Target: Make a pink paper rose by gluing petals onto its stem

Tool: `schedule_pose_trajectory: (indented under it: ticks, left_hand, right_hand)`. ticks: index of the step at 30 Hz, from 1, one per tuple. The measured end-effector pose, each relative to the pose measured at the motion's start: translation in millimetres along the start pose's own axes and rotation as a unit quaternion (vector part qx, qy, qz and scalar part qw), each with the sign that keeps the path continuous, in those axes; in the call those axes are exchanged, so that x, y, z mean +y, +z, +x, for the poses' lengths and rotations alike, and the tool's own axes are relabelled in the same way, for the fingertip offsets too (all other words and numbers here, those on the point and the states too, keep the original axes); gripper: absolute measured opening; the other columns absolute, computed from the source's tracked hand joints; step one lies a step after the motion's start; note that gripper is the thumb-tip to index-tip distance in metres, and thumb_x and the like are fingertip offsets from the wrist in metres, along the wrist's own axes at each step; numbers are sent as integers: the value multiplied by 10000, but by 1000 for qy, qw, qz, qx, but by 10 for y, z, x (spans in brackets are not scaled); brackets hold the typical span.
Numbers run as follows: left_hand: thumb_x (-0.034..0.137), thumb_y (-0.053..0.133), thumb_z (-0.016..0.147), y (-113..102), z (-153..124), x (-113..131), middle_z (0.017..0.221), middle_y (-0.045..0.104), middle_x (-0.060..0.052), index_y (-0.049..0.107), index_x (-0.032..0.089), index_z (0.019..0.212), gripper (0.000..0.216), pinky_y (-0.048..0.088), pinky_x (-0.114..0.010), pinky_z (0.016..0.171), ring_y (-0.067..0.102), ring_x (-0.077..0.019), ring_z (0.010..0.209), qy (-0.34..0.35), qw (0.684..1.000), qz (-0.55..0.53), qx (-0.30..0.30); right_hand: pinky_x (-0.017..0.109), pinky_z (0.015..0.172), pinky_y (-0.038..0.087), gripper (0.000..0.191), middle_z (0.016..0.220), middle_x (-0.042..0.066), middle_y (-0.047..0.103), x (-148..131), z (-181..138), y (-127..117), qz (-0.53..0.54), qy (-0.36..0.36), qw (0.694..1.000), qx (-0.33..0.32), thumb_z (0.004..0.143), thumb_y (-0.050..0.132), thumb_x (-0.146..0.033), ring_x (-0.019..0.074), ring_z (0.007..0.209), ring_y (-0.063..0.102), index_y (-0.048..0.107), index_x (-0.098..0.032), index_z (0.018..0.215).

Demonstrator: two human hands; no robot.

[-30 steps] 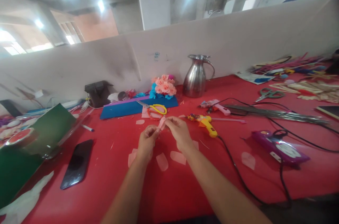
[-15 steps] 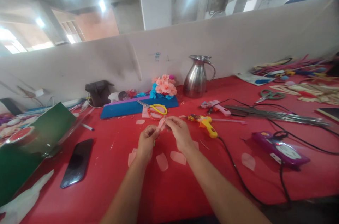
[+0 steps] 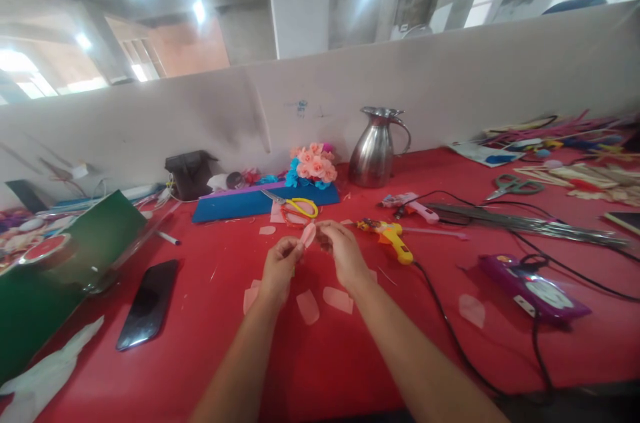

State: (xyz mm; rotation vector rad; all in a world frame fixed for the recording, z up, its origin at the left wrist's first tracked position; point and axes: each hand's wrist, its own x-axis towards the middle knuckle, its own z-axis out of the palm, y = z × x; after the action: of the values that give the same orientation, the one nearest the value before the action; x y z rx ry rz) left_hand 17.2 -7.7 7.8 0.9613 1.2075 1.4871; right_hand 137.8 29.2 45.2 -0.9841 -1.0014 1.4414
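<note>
Both my hands meet over the red table (image 3: 200,370), pinching a small pink paper petal piece (image 3: 308,234) between them. My left hand (image 3: 278,268) grips it from below with fingers closed. My right hand (image 3: 343,251) pinches its upper edge from the right. Several loose pink petals (image 3: 307,306) lie flat on the table under my wrists. Yellow-handled scissors (image 3: 295,204) rest just beyond my fingers, and a yellow glue gun (image 3: 393,238) lies to the right of my right hand.
A black phone (image 3: 147,303) lies at left near a green board (image 3: 65,270). A blue foam block (image 3: 260,202) with paper flowers (image 3: 313,165), a steel jug (image 3: 376,150), a pink glue gun (image 3: 413,204), cables and a purple device (image 3: 537,286) fill the back and right.
My hands stay together on the pink piece, with only small finger shifts. The camera has tilted slightly, so the scene sits a little lower.
</note>
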Motion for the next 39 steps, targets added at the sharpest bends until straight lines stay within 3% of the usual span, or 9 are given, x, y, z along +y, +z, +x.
schedule_pose_trajectory:
  ticks: [4,9,15,39]
  left_hand:
    - [377,675,654,1,-7,-3,524,472,37,594,167,739,241,241,-193,460,346,-60,449,-16,1000,-3,9]
    - [379,659,670,12,-26,25,537,466,42,581,169,766,244,233,-186,443,338,-51,439,-22,1000,3,3]
    - [359,656,675,11,-31,33,572,496,30,593,166,813,245,264,-174,460,382,-55,475,-25,1000,7,4]
    - [245,666,597,13,-54,117,560,508,30,593,160,736,179,277,-185,466,419,-57,466,-70,997,-17,-2]
  right_hand:
    - [233,631,372,115,635,-14,626,-47,-52,7,-57,-28,996,-70,624,516,-193,127,643,535,630,-190,628]
    - [243,676,387,58,661,-17,599,-40,-55,17,-49,-48,989,-134,644,576,-220,128,673,525,601,-182,609]
    - [258,702,394,94,656,-9,608,7,-8,19,-72,-44,992,-99,653,597,-253,136,685,538,605,-184,590]
    - [261,645,389,120,625,-1,605,39,12,-7,-127,-36,986,-106,660,548,-235,130,626,531,566,-178,555]
